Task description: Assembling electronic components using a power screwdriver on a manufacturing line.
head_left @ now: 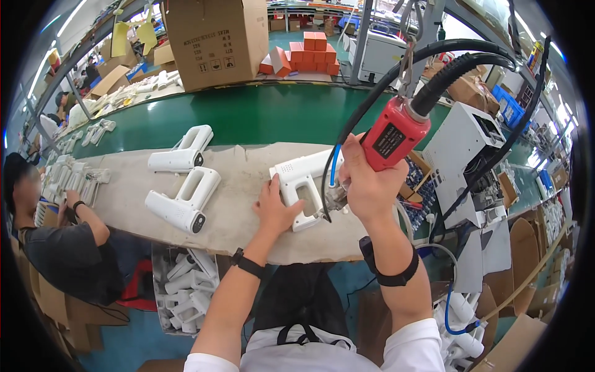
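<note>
A white plastic device housing (pixel 310 170) with a loop handle lies on the beige work mat (pixel 248 186) in front of me. My left hand (pixel 276 201) grips its left end, the thumb reaching over to the handle and the fingers along the side. My right hand (pixel 372 183) is closed round a red power screwdriver (pixel 395 133) that hangs from a metal hook. Its metal lower end (pixel 334 197) is over the right part of the housing; the exact contact point is hidden. Two similar white housings (pixel 183 198) rest on the mat to the left.
Thick black cables (pixel 434 53) loop above my right hand. A grey-white machine (pixel 462 161) stands at the right, beside scattered screws. Behind the mat runs a green belt (pixel 248 115), with a large carton (pixel 214 43) beyond. Another person (pixel 68 242) works at far left, near a bin of white parts (pixel 186 291).
</note>
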Available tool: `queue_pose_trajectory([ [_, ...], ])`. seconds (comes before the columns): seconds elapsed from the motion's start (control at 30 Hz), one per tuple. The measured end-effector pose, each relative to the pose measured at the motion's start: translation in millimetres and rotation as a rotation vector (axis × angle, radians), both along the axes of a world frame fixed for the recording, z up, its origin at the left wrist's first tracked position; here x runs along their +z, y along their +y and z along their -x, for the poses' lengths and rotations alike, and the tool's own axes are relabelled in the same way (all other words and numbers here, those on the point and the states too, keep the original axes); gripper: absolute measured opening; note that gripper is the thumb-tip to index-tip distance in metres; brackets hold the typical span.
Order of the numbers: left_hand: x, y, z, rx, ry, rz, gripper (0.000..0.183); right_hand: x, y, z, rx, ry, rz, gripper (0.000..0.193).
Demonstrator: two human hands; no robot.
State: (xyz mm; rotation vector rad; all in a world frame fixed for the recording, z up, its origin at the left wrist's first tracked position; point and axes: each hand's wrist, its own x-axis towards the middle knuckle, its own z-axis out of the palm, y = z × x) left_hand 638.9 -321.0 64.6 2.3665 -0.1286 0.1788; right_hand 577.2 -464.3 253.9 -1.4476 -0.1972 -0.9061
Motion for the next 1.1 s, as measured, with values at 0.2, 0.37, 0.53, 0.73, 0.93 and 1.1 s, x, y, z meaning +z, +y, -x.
queue_pose_trajectory([
  [0.2,3,-1,2,-0.005,0.025,-0.026,0.096,-41,9,-24,-0.106,0.137,0.045,0.019],
  [0.37,1,0,2,-0.016,-0.011,-0.021,0.095,-45,15,-21,-0.025,0.134,0.039,0.019],
  [0.53,0,-3,0,-0.043,0.005,0.015,0.093,6,23,2,-0.005,0.078,-0.035,0.016],
  [0.73,-91,11,-58,-0.028,-0.05,-0.056,0.091,28,70,15,0.279,0.122,-0.116,0.016],
  [0.93,-38,2,-16,-0.062,-0.085,-0.05,0.084,-13,69,-3,0.124,0.279,-0.039,0.015],
  [1.1,-53,14,-17,-0.055,-0.251,0.177,0.082,-30,76,-14,0.249,0.268,-0.084,0.011],
])
